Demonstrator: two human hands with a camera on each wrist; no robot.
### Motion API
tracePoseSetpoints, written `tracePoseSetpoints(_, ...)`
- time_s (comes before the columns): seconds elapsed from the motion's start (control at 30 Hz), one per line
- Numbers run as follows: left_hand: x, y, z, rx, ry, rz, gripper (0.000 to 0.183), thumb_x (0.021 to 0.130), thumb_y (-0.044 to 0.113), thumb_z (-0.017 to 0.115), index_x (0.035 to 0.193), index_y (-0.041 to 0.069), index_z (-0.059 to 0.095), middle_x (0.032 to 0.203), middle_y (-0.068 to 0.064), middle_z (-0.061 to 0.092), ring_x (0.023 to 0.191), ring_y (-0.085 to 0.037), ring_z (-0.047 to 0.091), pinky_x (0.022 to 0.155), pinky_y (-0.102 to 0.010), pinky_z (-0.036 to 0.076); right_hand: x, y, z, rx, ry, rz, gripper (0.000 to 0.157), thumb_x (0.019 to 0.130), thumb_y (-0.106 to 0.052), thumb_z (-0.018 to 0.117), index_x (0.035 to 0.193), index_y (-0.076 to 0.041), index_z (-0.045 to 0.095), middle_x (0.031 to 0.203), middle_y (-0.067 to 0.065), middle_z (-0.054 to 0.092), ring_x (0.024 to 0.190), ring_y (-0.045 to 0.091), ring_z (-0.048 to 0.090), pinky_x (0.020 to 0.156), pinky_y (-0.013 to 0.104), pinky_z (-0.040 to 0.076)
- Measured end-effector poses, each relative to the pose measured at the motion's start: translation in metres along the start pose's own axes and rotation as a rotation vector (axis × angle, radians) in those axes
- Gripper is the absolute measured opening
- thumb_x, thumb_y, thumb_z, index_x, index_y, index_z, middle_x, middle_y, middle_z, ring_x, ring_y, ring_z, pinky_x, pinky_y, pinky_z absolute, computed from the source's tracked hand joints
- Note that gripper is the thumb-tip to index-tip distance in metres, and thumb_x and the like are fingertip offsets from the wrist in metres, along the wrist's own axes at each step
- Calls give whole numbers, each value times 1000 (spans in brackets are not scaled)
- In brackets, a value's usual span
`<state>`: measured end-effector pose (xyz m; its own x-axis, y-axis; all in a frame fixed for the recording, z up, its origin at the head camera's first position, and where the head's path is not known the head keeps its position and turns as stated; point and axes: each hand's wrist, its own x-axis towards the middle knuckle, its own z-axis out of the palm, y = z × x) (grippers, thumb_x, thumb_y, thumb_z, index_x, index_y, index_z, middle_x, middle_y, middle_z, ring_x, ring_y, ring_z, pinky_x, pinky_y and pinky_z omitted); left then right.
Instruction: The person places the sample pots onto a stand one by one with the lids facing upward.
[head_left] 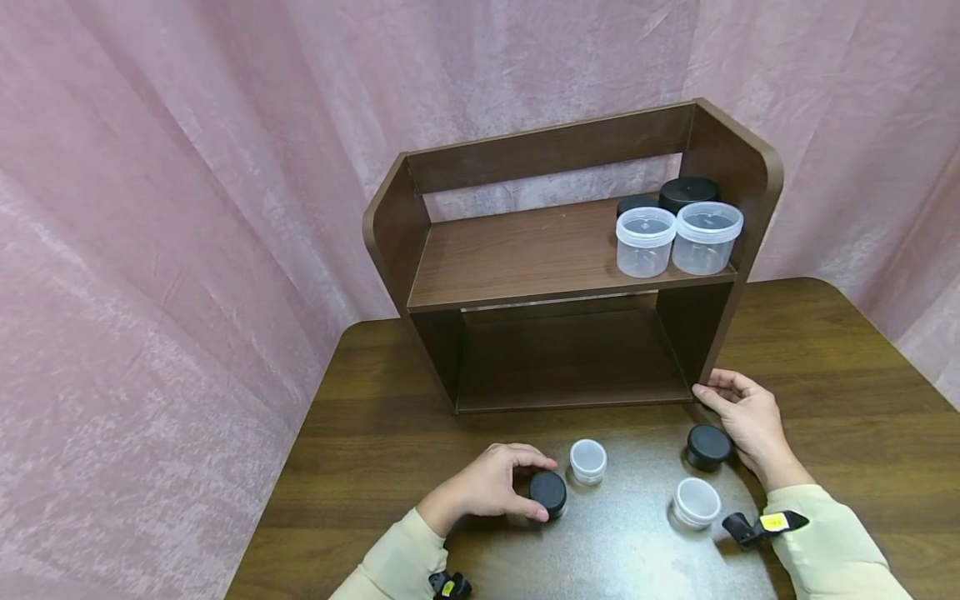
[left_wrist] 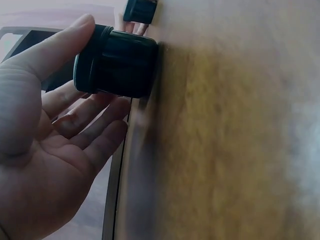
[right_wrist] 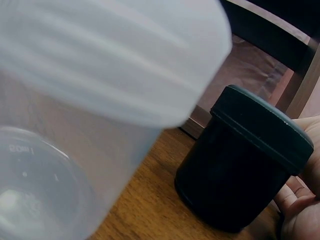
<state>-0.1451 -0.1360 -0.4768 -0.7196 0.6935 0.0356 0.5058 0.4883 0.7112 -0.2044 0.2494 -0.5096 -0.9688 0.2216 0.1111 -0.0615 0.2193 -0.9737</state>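
Observation:
My left hand (head_left: 491, 483) holds a small black jar (head_left: 548, 492) between thumb and forefinger as it stands upright on the table. In the left wrist view the thumb (left_wrist: 80, 30) lies against the black lid, while the other fingers stay loose. At the lower right corner of the brown shelf (head_left: 570, 292), my right hand (head_left: 750, 421) touches the side panel. A second black jar (head_left: 708, 447) stands just beside it, also clear in the right wrist view. Close to that wrist is a translucent jar (head_left: 695, 503) with a whitish lid. A smaller translucent jar (head_left: 588, 462) stands right of the left hand's jar.
On the upper board, two larger translucent jars (head_left: 645, 242) stand at the right end, before two black-lidded jars (head_left: 688, 192). The shelf has a lower compartment (head_left: 562, 358). Wooden tabletop (head_left: 360, 467) surrounds it, and a pink curtain (head_left: 187, 250) hangs behind.

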Motion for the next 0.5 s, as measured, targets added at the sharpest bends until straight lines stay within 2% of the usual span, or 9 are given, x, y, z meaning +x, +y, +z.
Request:
tracePoseSetpoints(0.13, 0, 0, 1, 33, -13, 11, 60, 70, 33, 87, 123, 13, 66, 117, 10, 63, 110, -3, 54, 97, -23, 42, 0, 1, 0, 4, -1, 0, 25, 86, -21, 74, 106, -10, 63, 86, -19, 62, 81, -3, 57, 66, 10, 47)
tracePoseSetpoints(0.5, 0, 1, 0, 43, -16, 15, 59, 71, 32, 87, 123, 13, 66, 117, 10, 63, 109, -2, 55, 95, -22, 43, 0, 0, 0, -6, -1, -5, 26, 87, -22, 74, 107, -9, 63, 87, -19, 61, 82, -3, 57, 67, 9, 47)
